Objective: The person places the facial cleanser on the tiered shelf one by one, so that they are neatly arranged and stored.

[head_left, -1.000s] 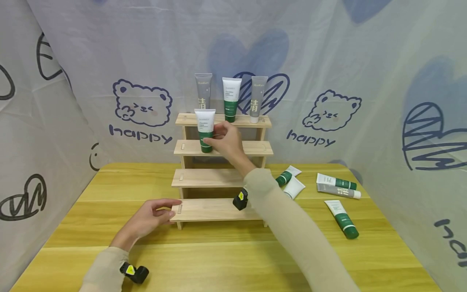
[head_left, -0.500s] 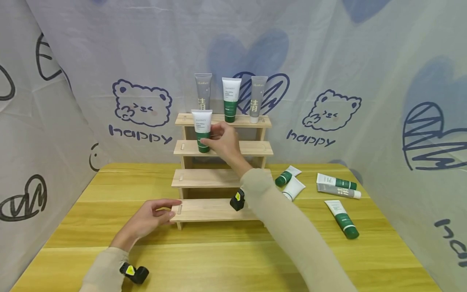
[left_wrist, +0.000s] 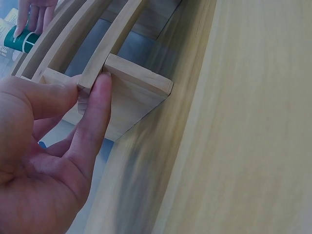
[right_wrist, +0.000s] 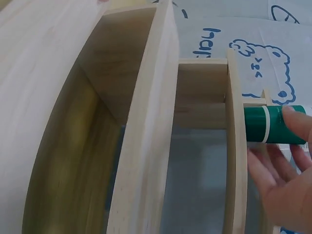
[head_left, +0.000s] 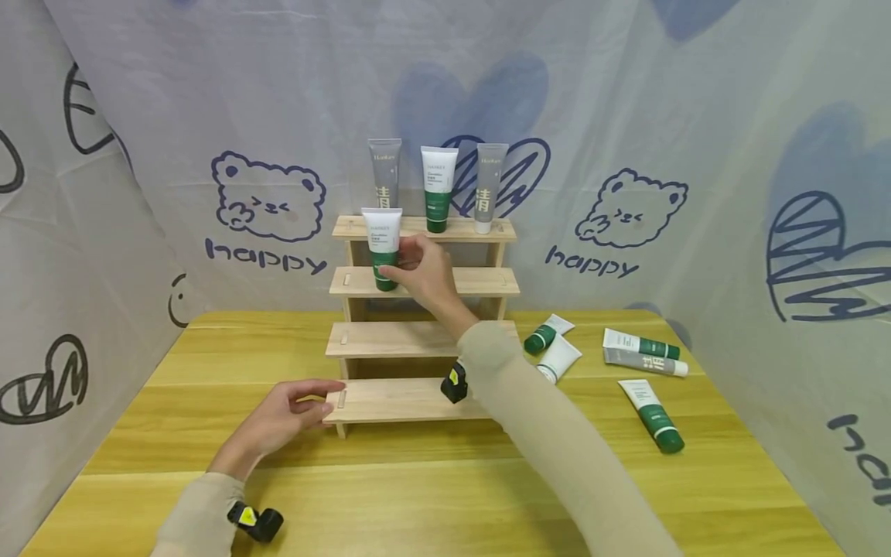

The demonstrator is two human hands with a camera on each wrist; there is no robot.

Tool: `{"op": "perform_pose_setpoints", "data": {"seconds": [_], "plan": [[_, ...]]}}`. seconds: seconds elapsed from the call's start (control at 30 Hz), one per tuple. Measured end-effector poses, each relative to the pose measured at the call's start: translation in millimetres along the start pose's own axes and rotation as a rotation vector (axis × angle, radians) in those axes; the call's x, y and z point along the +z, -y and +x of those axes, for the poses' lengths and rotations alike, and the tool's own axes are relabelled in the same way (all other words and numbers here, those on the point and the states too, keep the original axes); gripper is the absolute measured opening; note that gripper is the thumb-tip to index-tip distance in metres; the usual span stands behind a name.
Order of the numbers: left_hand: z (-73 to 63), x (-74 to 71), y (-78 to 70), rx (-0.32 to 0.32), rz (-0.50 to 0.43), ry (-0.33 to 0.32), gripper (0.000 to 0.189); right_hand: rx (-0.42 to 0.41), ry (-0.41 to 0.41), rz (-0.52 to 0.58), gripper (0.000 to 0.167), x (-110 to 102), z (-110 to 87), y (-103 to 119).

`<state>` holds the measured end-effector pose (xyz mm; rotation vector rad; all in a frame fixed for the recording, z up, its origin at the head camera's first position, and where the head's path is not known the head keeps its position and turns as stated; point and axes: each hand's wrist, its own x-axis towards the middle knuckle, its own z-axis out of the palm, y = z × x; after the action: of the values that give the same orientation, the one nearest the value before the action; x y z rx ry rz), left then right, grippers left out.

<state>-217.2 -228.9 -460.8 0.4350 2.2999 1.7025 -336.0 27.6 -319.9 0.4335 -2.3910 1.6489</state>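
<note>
My right hand (head_left: 429, 276) grips a white-and-green squeeze tube (head_left: 382, 234) by its green lower part, thumb in front and fingers behind. Cap down, the tube stands upright at the left end of the second shelf from the top of a stepped wooden display rack (head_left: 404, 338). In the right wrist view the green cap end (right_wrist: 255, 124) meets the shelf board. My left hand (head_left: 281, 418) pinches the left end of the lowest shelf; the left wrist view shows thumb and index finger (left_wrist: 95, 105) on the board's corner.
Two grey tubes (head_left: 491, 186) and a white-and-green tube (head_left: 438, 189) stand on the top shelf. Right of the rack, several tubes lie on the wooden table (head_left: 418, 495), including a grey one (head_left: 643, 362) and a green-capped one (head_left: 652, 416). A printed cloth (head_left: 278, 77) hangs behind.
My right hand has slid the held tube a little to the left along the shelf, mostly in the first half second. The left hand keeps its place on the lowest shelf.
</note>
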Motion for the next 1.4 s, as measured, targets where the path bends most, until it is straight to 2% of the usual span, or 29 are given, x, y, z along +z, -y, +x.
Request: {"op": "perform_pose_setpoints", "data": {"seconds": [0.13,0.23,0.43,0.67,0.8,0.97,1.4], "plan": [[-1.3,1.8,0.5,0.003,0.001,0.0,0.044,-0.029,0.003,-0.012,0.046,-9,-3.5,-2],[-1.5,2.2,0.4,0.002,-0.007,0.004,0.044,-0.048,-0.02,0.009,0.043,-24,-5.4,-2],[-1.7,0.0,-2.7,-0.013,-0.006,-0.001,0.044,-0.01,-0.09,0.01,0.04,-67,-4.5,-1],[-2.9,-1.1,-2.0,-0.009,-0.017,0.001,0.044,0.056,-0.1,-0.038,0.036,-121,-7.3,-12],[-2.3,-1.7,-0.8,0.0,-0.014,-0.001,0.044,0.099,-0.098,-0.055,0.033,-150,-11.1,-25],[-1.0,-2.9,-1.8,-0.006,0.009,-0.012,0.043,0.179,-0.071,-0.156,0.036,-183,-22.3,-50],[-0.4,-0.5,-1.2,-0.028,0.003,-0.009,0.042,0.37,-0.058,-0.331,0.038,-246,-65.3,-115]]}}
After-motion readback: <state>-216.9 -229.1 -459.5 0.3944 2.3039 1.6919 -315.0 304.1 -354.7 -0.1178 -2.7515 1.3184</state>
